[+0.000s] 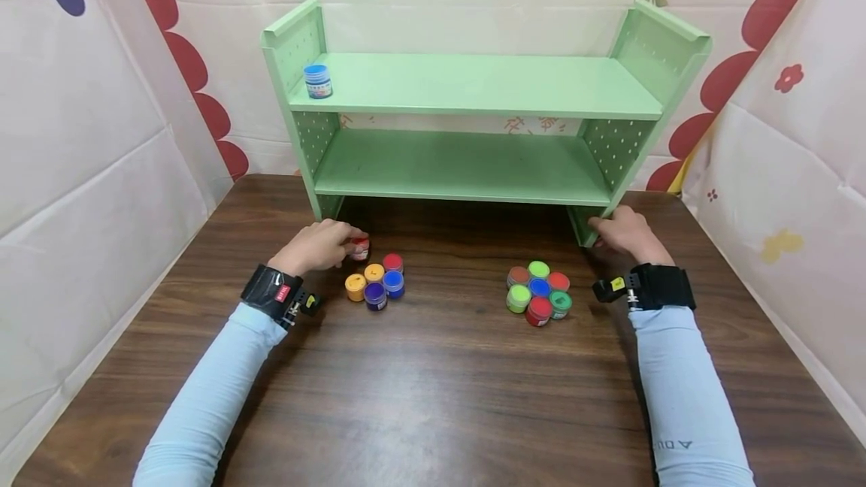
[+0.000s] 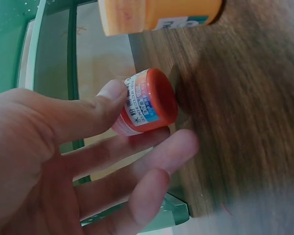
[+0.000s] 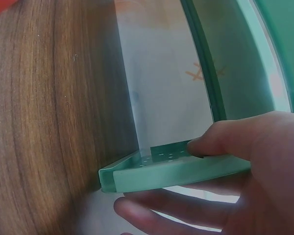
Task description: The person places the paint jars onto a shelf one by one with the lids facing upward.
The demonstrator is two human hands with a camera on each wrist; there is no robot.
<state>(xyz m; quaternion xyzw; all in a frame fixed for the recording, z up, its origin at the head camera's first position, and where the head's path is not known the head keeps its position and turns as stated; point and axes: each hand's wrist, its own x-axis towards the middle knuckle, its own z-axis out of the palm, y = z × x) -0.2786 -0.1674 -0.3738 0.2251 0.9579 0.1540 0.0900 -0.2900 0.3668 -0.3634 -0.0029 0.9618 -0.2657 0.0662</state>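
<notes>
With left hand (image 1: pixel 319 246) partly closed, pinching between thumb and index finger a small, round, red jar (image 1: pixel 361 249) with white label, and holding the other fingers loosely bent beside it. Having this jar down at a dark brown wooden table (image 1: pixel 440 397), in front of the left foot (image 1: pixel 329 206) of a light green, two-level shelf unit (image 1: pixel 460 164); not being able to tell about contact with the wood. With right hand (image 1: pixel 625 234) curled, gripping the lower front part of the perforated right side panel (image 3: pixel 181 174), placing thumb on the inner face and fingers around the outer side.

Having just to the right of the red jar a close group of five small round jars (image 1: pixel 374 274), coloured orange (two), red, blue and dark purple. Having farther right, nearer to the right hand, another close group of seven jars (image 1: pixel 540 287), coloured light green (two), red (two), reddish brown, blue and dark green. Having also, upright at the left end of the upper shelf (image 1: pixel 473 85), one round jar with blue lid (image 1: pixel 318 82). Wearing light blue sleeves (image 1: pixel 210 397) and black wristbands (image 1: pixel 271 291). Facing white printed cloth (image 1: pixel 473 28) behind the shelf unit.
</notes>
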